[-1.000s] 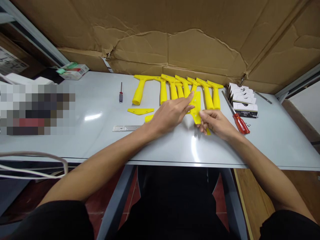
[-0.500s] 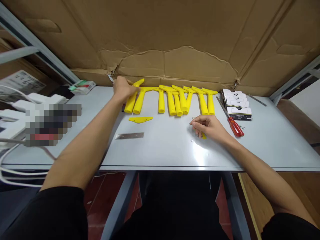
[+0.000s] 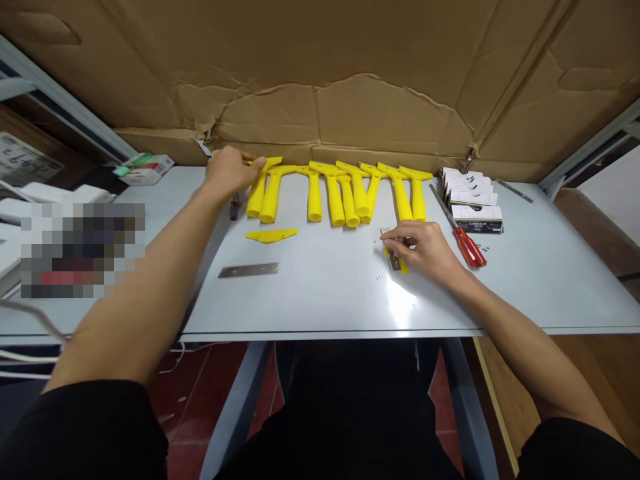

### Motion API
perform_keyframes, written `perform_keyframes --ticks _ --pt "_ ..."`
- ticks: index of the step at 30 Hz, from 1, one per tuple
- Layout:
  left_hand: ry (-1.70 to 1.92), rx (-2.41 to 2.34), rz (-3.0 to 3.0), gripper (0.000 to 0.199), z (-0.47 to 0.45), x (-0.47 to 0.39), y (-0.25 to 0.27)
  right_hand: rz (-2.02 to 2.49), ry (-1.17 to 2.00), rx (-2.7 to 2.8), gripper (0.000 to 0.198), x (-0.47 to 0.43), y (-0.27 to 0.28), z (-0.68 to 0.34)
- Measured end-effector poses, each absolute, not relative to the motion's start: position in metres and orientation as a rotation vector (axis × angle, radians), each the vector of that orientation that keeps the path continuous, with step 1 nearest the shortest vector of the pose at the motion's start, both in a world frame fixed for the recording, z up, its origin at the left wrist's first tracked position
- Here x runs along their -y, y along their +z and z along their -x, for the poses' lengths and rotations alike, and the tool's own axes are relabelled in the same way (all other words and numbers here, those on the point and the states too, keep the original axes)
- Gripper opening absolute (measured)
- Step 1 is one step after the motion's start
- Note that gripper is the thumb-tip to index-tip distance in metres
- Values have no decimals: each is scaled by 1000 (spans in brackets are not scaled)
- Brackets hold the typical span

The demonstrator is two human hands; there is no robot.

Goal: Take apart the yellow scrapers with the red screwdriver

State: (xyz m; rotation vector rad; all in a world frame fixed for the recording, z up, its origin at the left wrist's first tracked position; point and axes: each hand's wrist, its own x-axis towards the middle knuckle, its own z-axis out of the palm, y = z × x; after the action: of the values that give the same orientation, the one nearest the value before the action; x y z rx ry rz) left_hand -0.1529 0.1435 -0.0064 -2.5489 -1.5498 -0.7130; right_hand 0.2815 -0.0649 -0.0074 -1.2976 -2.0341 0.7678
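Observation:
At the left end of a row of yellow scraper handles, my left hand (image 3: 231,172) is closed around the upper part of the leftmost scraper handle (image 3: 256,195). My right hand (image 3: 419,245) hovers low over a small yellow piece with a dark metal strip (image 3: 394,259), its fingertips pinched together at the far end. What sits between those fingertips is too small to make out. Beside it on the table lie a tiny nut (image 3: 379,277) and another small metal bit (image 3: 375,241). A loose yellow blade cover (image 3: 271,236) and a flat metal blade (image 3: 249,270) rest on the left.
A red-handled screwdriver (image 3: 469,247) lies right of my right hand, beside several small boxes (image 3: 477,219) and loose screws (image 3: 485,249). Another metal strip (image 3: 515,191) is farther right. White power strips (image 3: 65,200) and a small carton (image 3: 146,169) stand left. Cardboard (image 3: 390,113) walls the back.
My right fingers have shifted, so the small yellow piece and its metal strip show more beneath them. A small metal bit now shows beside it. My left hand stays at the leftmost handle.

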Motion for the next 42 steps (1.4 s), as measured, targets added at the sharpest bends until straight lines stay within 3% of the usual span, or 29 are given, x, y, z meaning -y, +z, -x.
perform_keyframes --ticks 3,6,9,13,19,24,30,42 --pt "-727 1841 2314 62 144 -100 21 1288 747 2125 33 63 -7 -287" --pt "-683 1674 2533 70 142 -49 43 1301 676 2233 31 59 -10 -286" --pt "-405 1385 2966 78 160 -2 43 1380 523 2347 31 56 -15 -278" --pt "-214 1323 2992 46 186 38 16 1456 300 2490 34 53 -22 -267" --pt "-515 1302 3017 22 170 44 -5 1431 269 2515 37 52 -24 -261" --pt "-641 1319 3013 20 159 34 -4 1290 491 2393 26 56 -5 -268" --pt "-722 1281 3024 20 152 29 -7 1024 783 2620 28 78 10 -274" --pt "-630 1255 3140 36 162 37 1 1294 789 2775 25 91 11 -260"
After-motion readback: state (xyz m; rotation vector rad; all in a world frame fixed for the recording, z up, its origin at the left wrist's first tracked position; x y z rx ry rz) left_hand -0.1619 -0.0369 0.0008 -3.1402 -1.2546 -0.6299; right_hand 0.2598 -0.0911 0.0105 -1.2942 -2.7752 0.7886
